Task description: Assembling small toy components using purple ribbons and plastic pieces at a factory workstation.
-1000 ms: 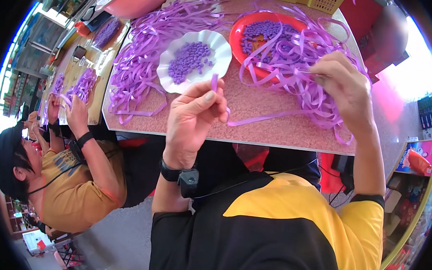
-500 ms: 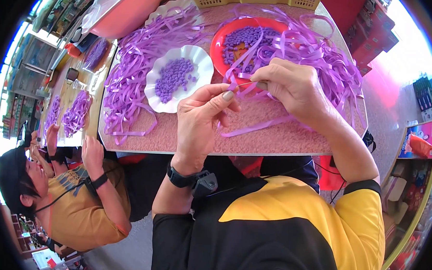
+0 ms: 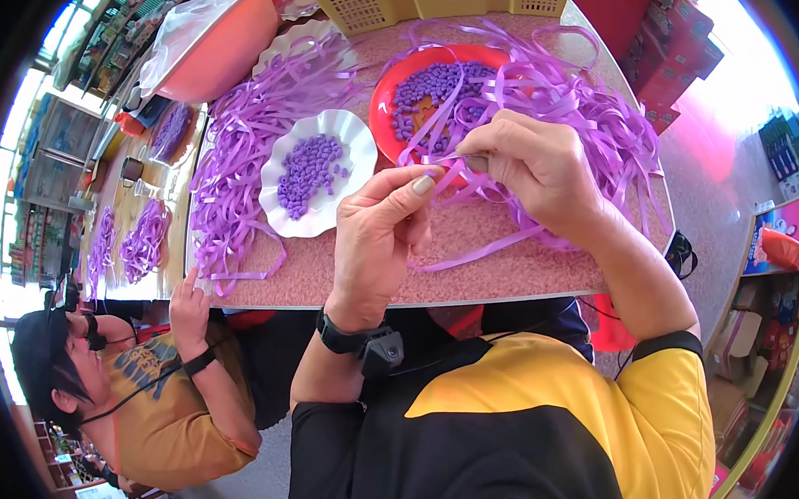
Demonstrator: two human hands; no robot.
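Near table edge (image 3: 504, 300), hands (image 3: 370, 248) (image 3: 541, 171) pinching ribbon (image 3: 481, 252)

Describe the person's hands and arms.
The left hand and right hand are ungloved. A black strap carrying a boxy dark device circles the left wrist; the right wrist is bare. The left short sleeve is black, the right short sleeve yellow with black cuff.

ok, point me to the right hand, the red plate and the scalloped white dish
Right hand (image 3: 542, 162): head view, back of the hand.
Red plate (image 3: 382, 111): head view, left rim.
Scalloped white dish (image 3: 358, 146): head view, bare inner right side.
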